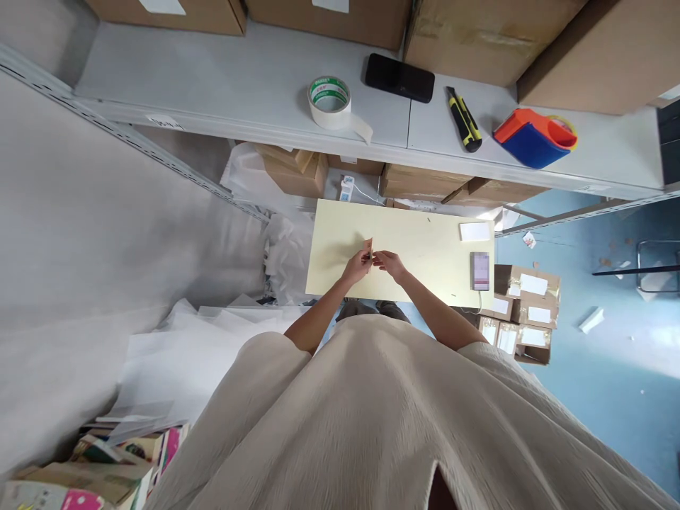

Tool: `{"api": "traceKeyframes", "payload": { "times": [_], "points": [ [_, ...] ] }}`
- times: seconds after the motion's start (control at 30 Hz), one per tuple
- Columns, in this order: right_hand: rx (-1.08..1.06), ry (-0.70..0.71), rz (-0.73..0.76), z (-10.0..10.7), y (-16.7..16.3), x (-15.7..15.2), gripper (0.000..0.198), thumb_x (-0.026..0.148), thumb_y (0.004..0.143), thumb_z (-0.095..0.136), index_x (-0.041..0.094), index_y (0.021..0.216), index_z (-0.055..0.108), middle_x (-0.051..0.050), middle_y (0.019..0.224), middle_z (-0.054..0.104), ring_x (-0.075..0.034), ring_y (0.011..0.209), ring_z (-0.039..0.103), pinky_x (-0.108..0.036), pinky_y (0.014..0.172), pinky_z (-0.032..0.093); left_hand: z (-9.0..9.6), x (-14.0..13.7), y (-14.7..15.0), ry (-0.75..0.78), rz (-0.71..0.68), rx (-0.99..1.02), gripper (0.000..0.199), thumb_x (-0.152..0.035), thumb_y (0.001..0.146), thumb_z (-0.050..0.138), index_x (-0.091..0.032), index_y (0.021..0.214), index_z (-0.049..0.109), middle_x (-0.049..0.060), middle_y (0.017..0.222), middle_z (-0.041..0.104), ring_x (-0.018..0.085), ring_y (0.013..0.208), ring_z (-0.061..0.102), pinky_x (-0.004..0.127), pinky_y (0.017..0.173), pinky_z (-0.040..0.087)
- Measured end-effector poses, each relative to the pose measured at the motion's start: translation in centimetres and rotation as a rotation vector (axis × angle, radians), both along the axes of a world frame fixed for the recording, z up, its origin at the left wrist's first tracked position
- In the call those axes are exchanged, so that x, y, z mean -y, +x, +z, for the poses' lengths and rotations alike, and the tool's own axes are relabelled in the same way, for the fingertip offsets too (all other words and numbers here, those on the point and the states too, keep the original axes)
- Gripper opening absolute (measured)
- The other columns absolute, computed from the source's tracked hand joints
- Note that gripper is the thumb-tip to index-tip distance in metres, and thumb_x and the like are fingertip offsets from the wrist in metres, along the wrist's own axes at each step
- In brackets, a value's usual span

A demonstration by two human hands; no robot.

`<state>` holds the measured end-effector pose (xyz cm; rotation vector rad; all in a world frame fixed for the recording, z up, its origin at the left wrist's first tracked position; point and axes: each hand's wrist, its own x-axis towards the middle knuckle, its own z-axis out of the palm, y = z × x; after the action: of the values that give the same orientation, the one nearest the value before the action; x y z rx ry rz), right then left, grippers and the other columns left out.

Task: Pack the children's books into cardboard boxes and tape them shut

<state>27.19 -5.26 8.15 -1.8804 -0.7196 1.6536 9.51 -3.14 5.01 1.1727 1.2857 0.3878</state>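
Observation:
My left hand (358, 267) is closed around a small, thin orange-brown card-like piece (369, 244), held upright just above the pale yellow table (425, 244). Dark marks show on the piece, but its exact kind is too small to make out. At its right side, the bent fingers of my right hand (392, 263) meet its lower edge in what looks like a pinch. The fingers partly cover the lower half of the piece.
A grey shelf (212, 78) crosses above the table, bearing a tape roll (330, 117), black phone (399, 78), utility knife (464, 119) and orange-blue tape dispenser (536, 142). A lit phone (479, 270) and white box (474, 231) lie at the table's right. Cartons (531, 294) stand beyond.

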Motion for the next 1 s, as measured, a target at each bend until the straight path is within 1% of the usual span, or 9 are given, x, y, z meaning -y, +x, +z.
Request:
{"api": "traceKeyframes", "payload": {
  "times": [0.1,0.17,0.23,0.33,0.43,0.57,0.77,0.87,1.0],
  "points": [
    [-0.111,0.002,0.030,0.9,-1.2,-0.6,0.023,0.044,0.095,0.076,0.024,0.104,0.082,-0.008,0.115,0.087,-0.021,0.101,0.080,-0.029,0.082,0.057,0.2,-0.5,-2.0,0.044,0.035,-0.073,0.029,-0.027,0.104,0.069,-0.023,0.132,0.075,0.011,0.137,0.082,0.026,0.124,0.079,0.037,0.107,0.062],
    [-0.121,-0.015,0.044,1.0,-1.6,-0.8,0.021,0.044,0.094,0.078,0.024,0.102,0.082,-0.007,0.113,0.086,-0.021,0.099,0.079,-0.029,0.081,0.056,0.3,-0.9,-3.3,0.053,0.060,-0.124,0.031,-0.024,0.105,0.064,-0.022,0.134,0.074,0.012,0.137,0.082,0.027,0.125,0.078,0.038,0.109,0.061],
    [-0.099,-0.045,0.047,0.8,-1.6,-0.8,0.019,0.042,0.094,0.080,0.024,0.100,0.081,-0.007,0.110,0.085,-0.020,0.097,0.078,-0.028,0.080,0.055,0.2,-1.2,-4.4,0.046,0.096,-0.178,0.037,-0.021,0.104,0.061,-0.021,0.139,0.072,0.013,0.139,0.081,0.028,0.127,0.078,0.040,0.110,0.061],
    [-0.047,-0.101,0.042,0.2,-1.3,-0.6,0.016,0.039,0.092,0.082,0.024,0.096,0.080,-0.007,0.106,0.085,-0.019,0.090,0.076,-0.028,0.077,0.054,-0.1,-1.6,-5.6,0.019,0.164,-0.224,0.051,-0.018,0.101,0.063,-0.020,0.151,0.065,0.015,0.148,0.078,0.029,0.133,0.077,0.042,0.111,0.061],
    [-0.006,-0.139,0.041,-0.5,-1.0,-0.5,0.015,0.037,0.091,0.084,0.023,0.094,0.079,-0.007,0.103,0.084,-0.019,0.087,0.075,-0.029,0.074,0.052,-0.6,-1.8,-6.4,0.008,0.175,-0.225,0.057,-0.018,0.098,0.064,-0.022,0.155,0.063,0.014,0.153,0.076,0.030,0.143,0.072,0.044,0.118,0.059],
    [0.010,-0.154,0.036,-1.3,-0.9,-0.4,0.012,0.033,0.090,0.083,0.022,0.093,0.079,-0.009,0.105,0.084,-0.020,0.089,0.076,-0.029,0.074,0.052,-1.3,-1.9,-6.9,-0.001,0.154,-0.253,0.058,-0.024,0.095,0.068,-0.025,0.153,0.065,0.015,0.162,0.070,0.033,0.155,0.064,0.048,0.123,0.056],
    [0.001,-0.145,0.008,-2.7,-1.7,-0.4,0.016,0.032,0.085,0.081,0.024,0.099,0.077,-0.008,0.113,0.084,-0.023,0.100,0.078,-0.029,0.075,0.055,-1.7,-1.7,-7.2,-0.025,0.104,-0.286,0.062,-0.023,0.095,0.067,-0.021,0.157,0.064,0.018,0.168,0.066,0.035,0.158,0.062,0.048,0.128,0.052],
    [-0.009,-0.135,-0.006,-3.4,-2.1,-0.2,0.021,0.031,0.083,0.079,0.026,0.103,0.077,-0.008,0.113,0.083,-0.024,0.105,0.078,-0.030,0.079,0.057,-1.8,-1.3,-7.1,-0.029,0.076,-0.293,0.066,-0.022,0.094,0.067,-0.021,0.160,0.063,0.017,0.170,0.064,0.034,0.159,0.061,0.047,0.130,0.051],
    [-0.017,-0.106,-0.036,-4.0,-2.0,0.0,0.027,0.033,0.079,0.082,0.027,0.104,0.076,-0.007,0.113,0.083,-0.027,0.110,0.077,-0.036,0.087,0.060,-2.1,-0.8,-6.4,-0.045,0.047,-0.252,0.068,-0.023,0.093,0.071,-0.019,0.160,0.063,0.019,0.168,0.066,0.035,0.159,0.061,0.046,0.129,0.051]
  ]
}}
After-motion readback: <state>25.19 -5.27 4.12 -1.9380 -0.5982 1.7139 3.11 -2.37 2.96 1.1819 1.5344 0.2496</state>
